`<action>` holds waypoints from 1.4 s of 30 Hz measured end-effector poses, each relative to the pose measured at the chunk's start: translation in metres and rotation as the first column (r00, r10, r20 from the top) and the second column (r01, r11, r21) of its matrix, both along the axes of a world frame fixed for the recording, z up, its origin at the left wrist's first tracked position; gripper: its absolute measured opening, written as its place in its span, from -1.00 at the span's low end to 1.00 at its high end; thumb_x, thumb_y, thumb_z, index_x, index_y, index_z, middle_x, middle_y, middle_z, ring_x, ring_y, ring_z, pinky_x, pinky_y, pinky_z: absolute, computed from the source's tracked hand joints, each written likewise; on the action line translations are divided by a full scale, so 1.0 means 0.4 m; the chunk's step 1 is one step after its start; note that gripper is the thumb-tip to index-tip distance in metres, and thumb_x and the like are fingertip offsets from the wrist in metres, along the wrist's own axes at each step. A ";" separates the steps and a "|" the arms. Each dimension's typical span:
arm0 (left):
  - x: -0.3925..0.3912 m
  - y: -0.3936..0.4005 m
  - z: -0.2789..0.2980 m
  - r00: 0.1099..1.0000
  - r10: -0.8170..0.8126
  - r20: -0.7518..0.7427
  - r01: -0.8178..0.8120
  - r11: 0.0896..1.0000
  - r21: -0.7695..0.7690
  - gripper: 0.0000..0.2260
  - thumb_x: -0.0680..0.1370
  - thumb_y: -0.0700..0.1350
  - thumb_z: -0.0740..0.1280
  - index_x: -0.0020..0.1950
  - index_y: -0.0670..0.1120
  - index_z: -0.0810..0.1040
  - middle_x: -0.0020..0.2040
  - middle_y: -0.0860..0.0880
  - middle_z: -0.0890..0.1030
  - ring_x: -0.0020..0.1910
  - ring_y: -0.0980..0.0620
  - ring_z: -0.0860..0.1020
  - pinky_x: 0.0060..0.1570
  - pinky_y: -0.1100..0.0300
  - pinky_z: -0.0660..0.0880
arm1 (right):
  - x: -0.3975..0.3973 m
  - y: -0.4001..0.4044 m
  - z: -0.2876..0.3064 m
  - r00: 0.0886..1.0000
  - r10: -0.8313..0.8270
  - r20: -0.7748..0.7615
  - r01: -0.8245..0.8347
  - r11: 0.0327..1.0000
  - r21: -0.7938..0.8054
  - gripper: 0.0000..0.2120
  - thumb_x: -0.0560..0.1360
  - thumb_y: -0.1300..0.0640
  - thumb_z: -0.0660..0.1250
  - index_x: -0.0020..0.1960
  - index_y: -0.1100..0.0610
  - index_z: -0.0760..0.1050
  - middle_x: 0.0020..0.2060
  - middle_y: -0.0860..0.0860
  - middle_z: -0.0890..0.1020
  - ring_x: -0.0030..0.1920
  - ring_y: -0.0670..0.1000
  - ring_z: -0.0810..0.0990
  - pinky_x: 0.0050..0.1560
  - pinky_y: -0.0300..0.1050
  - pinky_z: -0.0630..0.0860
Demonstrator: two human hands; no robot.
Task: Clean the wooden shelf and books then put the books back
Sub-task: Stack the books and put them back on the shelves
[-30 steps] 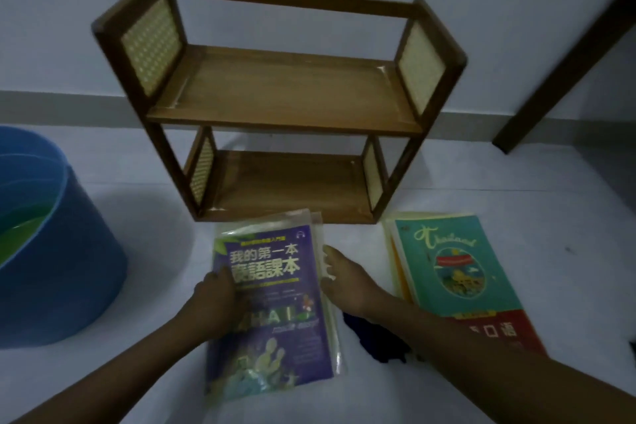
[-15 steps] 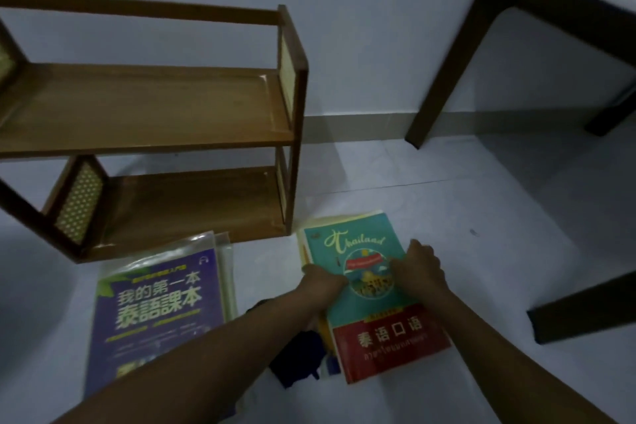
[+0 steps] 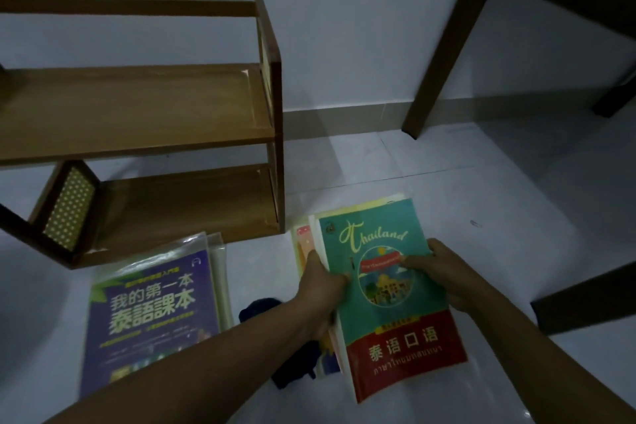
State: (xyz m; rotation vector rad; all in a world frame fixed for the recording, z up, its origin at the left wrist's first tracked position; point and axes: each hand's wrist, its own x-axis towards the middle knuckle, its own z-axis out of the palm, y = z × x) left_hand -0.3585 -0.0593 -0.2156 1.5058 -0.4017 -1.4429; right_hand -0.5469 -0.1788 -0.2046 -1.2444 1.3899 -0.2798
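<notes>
Pale tiled floor against a plain wall; shelf bare, books not yet returned.

The wooden shelf (image 3: 144, 134) is found standing on the floor with both tiers bare; whether it has been wiped cannot be judged in the dim light. A stack headed by the teal Thailand book (image 3: 389, 293) is gripped at its edges, the left hand (image 3: 321, 289) clamped on the left side and the right hand (image 3: 447, 275) on the right; the purple book (image 3: 151, 317) lies flat before the shelf; all reshelving is judged outstanding. A dark cloth (image 3: 268, 317) is largely hidden by the left forearm; the shelf's left end is cut off; the lower books in the stack cannot be counted.
</notes>
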 end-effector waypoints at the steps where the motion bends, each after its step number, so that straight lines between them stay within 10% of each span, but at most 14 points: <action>1: 0.002 0.019 0.024 1.000 -0.018 0.009 0.018 0.999 -0.050 -0.65 0.46 -0.21 0.36 0.22 0.00 0.42 0.15 -0.14 0.64 0.03 -0.16 0.66 -0.04 -0.22 0.62 | -0.007 0.006 0.025 0.998 0.010 0.060 -0.009 1.000 -0.004 -0.50 0.33 0.13 0.52 0.19 0.14 0.40 0.06 0.16 0.64 0.02 0.23 0.64 0.08 0.27 0.57; 5: 0.043 0.081 0.122 0.990 -0.094 0.104 0.121 0.947 -0.297 -0.67 0.59 -0.28 0.29 0.27 0.06 0.38 0.20 -0.04 0.63 0.10 -0.04 0.65 0.05 -0.13 0.61 | -0.020 0.031 0.139 0.929 0.079 0.360 -0.064 0.996 -0.054 -0.16 0.14 0.02 0.66 0.32 0.08 0.35 0.19 0.15 0.61 0.14 0.20 0.63 0.14 0.28 0.54; 14: 0.320 0.356 0.282 0.834 0.179 0.522 0.176 0.810 -0.559 -0.56 0.46 0.06 0.39 0.31 0.11 0.37 0.25 0.14 0.58 0.24 0.12 0.56 0.05 0.27 0.58 | 0.261 0.264 0.269 0.855 0.328 0.402 -0.177 0.913 -0.368 -0.64 0.42 0.26 0.40 0.16 0.04 0.44 0.01 -0.08 0.70 0.05 -0.04 0.67 -0.06 -0.11 0.64; 19: 0.422 0.560 0.237 0.685 0.279 0.673 0.102 0.878 -0.468 -0.67 0.45 0.22 0.36 0.20 0.38 0.41 0.16 0.27 0.60 0.12 0.28 0.58 -0.02 0.39 0.56 | 0.403 0.408 0.186 0.814 0.487 0.316 -0.355 0.849 -0.392 -0.69 0.49 0.38 0.34 0.15 0.09 0.46 -0.08 -0.31 0.68 0.00 -0.25 0.64 -0.11 -0.38 0.55; 22: 0.463 0.645 0.174 0.672 0.299 0.678 0.023 0.906 -0.422 -0.63 0.47 0.03 0.36 0.27 0.15 0.43 0.13 0.29 0.60 0.11 0.30 0.57 0.03 0.38 0.55 | 0.459 0.468 0.131 0.793 0.532 0.297 -0.420 0.830 -0.367 -0.67 0.50 0.41 0.32 0.14 0.07 0.41 -0.15 -0.38 0.66 -0.03 -0.37 0.60 -0.14 -0.48 0.51; 28: 0.489 0.679 0.119 0.711 0.288 0.641 -0.036 0.926 -0.376 -0.66 0.43 0.19 0.32 0.15 0.47 0.38 0.13 0.39 0.57 0.13 0.35 0.55 -0.05 0.51 0.49 | 0.501 0.512 0.055 0.833 0.500 0.236 -0.430 0.854 -0.294 -0.65 0.50 0.20 0.39 0.24 -0.02 0.43 0.07 -0.13 0.67 0.12 -0.07 0.64 0.05 -0.04 0.63; 37: 0.576 0.640 0.106 0.807 0.221 0.547 -0.114 0.968 -0.223 -0.50 0.42 0.23 0.38 0.18 -0.04 0.34 0.04 0.02 0.65 0.00 0.05 0.68 -0.16 0.08 0.66 | 0.588 0.494 0.077 0.853 0.428 0.298 -0.362 0.898 -0.251 -0.63 0.52 0.24 0.36 0.22 0.04 0.28 0.07 -0.06 0.60 -0.02 -0.14 0.66 -0.17 -0.21 0.62; 42: 0.637 0.575 -0.013 0.801 0.115 0.587 -0.216 0.971 0.105 -0.71 0.55 0.11 0.33 0.04 -0.10 0.44 0.00 -0.09 0.65 -0.07 -0.07 0.66 -0.07 -0.15 0.63 | 0.671 0.440 -0.055 0.859 0.502 0.096 -0.480 0.857 -0.187 -0.63 0.50 0.14 0.35 0.29 0.08 0.42 0.18 0.07 0.62 0.12 0.08 0.63 0.11 0.14 0.59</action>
